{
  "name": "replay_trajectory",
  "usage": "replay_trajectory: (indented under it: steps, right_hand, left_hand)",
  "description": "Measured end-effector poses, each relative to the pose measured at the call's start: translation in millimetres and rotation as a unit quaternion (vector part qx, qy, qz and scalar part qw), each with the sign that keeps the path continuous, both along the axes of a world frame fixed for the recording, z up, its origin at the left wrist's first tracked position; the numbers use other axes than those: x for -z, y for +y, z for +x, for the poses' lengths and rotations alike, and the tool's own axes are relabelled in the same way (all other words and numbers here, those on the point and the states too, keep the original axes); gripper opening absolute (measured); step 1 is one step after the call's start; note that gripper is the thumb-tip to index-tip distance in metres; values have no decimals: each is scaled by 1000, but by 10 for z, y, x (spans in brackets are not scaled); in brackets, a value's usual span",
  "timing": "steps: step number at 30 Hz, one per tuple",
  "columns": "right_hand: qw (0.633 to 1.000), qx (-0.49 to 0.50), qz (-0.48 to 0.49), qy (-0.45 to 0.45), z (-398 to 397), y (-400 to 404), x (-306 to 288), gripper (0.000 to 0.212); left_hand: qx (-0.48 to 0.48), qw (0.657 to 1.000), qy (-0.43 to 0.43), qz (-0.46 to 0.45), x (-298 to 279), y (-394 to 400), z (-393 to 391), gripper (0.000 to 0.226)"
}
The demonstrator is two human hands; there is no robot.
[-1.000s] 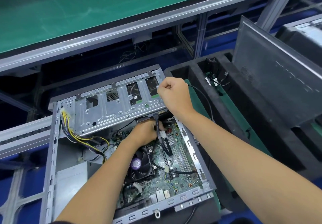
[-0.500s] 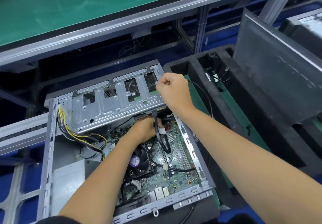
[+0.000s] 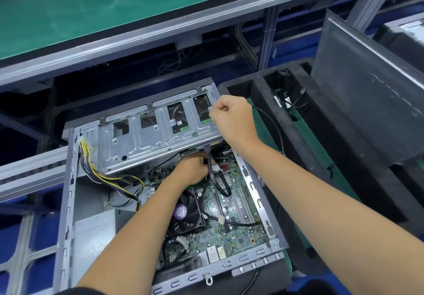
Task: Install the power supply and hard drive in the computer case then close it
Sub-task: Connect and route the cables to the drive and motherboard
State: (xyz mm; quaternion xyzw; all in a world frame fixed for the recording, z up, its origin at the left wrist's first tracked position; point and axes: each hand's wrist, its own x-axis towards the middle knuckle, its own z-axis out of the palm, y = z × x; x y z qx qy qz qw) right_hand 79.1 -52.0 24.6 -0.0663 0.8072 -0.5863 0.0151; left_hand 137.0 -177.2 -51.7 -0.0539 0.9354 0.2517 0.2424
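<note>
Little has shifted since earlier: both hands keep their places. At centre-left, the open grey sheet-metal computer case (image 3: pixel 68 203) holds a ribbed silver drive cage (image 3: pixel 146 143). Beneath its edge, the left hand (image 3: pixel 192 170) curls around black cables (image 3: pixel 210 164). The right hand (image 3: pixel 231 120), fisted, pinches the cage's upper corner. Black foam tray (image 3: pixel 263 92) sits right.
</note>
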Motion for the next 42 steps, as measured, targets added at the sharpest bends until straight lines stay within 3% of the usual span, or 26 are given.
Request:
replay_trajectory:
  steps: [14,24,35,42]
  right_hand:
    - [1000,-9,5,8,9,-12,-2,16]
    - [1000,-9,13,9,1,-10,7,18]
    - [1000,-9,6,1,14,-5,22,16]
    - [1000,-8,2,-1,21,2,9,14]
  left_hand:
    - [71,997,42,-10,-5,30,36,5]
    - [68,997,21,-24,-6,65,33,23]
    - [49,999,16,-18,-77,98,78,16]
    - [91,996,-11,13,-425,-46,241,35]
